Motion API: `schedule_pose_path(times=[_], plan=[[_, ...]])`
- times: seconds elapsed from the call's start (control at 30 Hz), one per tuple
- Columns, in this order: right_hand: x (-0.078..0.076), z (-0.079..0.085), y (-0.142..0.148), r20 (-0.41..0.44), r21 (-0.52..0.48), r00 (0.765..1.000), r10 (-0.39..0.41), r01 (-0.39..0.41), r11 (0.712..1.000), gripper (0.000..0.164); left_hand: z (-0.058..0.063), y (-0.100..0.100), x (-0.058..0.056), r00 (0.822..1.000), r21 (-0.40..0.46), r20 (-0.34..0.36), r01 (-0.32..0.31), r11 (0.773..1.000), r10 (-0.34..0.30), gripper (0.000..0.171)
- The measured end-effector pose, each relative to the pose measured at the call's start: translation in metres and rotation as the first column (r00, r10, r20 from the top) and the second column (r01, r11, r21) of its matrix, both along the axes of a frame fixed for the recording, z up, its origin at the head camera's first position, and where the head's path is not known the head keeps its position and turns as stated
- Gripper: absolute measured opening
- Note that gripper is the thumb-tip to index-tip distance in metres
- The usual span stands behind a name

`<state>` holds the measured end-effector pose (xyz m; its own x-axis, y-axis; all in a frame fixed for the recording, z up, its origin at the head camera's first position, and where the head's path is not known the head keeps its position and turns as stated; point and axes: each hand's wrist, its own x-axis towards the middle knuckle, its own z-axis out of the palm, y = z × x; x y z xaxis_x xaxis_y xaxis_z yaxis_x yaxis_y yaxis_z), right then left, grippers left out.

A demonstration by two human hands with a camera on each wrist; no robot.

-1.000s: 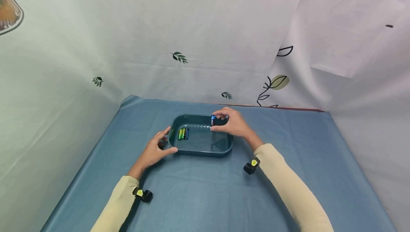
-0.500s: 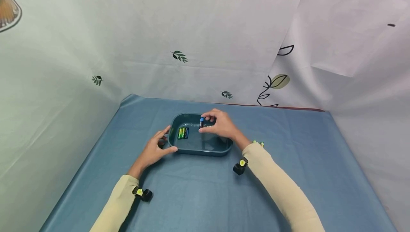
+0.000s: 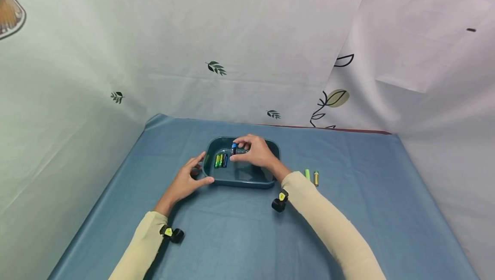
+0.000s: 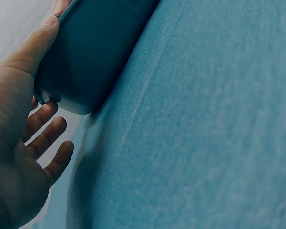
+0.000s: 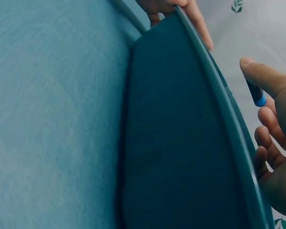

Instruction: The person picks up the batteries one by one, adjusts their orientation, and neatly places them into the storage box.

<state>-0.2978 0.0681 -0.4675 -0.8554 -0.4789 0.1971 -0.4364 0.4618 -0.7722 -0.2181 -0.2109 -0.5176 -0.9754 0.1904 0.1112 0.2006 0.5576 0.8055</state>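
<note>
A dark teal tray (image 3: 247, 184) stands on the blue cloth in the head view. My left hand (image 3: 186, 185) grips its left end, thumb at the near corner and fingers along the left side; the left wrist view has the thumb (image 4: 32, 46) on the rim. Over the tray, my right hand (image 3: 256, 151) pinches a blue and black battery (image 3: 233, 149) upright between thumb and fingers. The right wrist view shows the same battery's blue end (image 5: 260, 101) above the rim. Several batteries (image 3: 221, 160), green ones and a dark blue one, lie side by side in the tray's left part.
Right of the tray, a light green battery (image 3: 307, 174) and a gold-coloured one (image 3: 316, 178) lie on the cloth (image 3: 239, 237), beside the right sleeve (image 3: 328, 220). White patterned fabric walls (image 3: 247, 35) enclose the table at the back and sides.
My right hand has moved left over the tray with the battery, toward the row inside. Its sleeve has uncovered the two batteries on the cloth. The left hand has stayed in place.
</note>
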Motion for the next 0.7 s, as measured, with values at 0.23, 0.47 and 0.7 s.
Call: schedule_pose_path(times=[0.23,0.47,0.7], plan=[[0.001,-0.009,-0.006,0.065,-0.008,0.998,-0.013,0.013,1.000,0.049,0.002,0.001,0.000,1.000,-0.008,0.009,-0.003,1.000,0.003,0.095],[-0.001,-0.016,-0.010,0.074,0.056,0.997,-0.019,0.015,0.998,0.050,0.002,0.001,0.001,1.000,0.001,0.014,-0.002,1.000,0.002,0.095],[-0.003,-0.018,-0.017,0.088,0.075,0.996,-0.029,0.023,0.997,0.051,0.002,0.000,0.001,1.000,0.006,0.008,0.007,1.000,-0.007,0.094]])
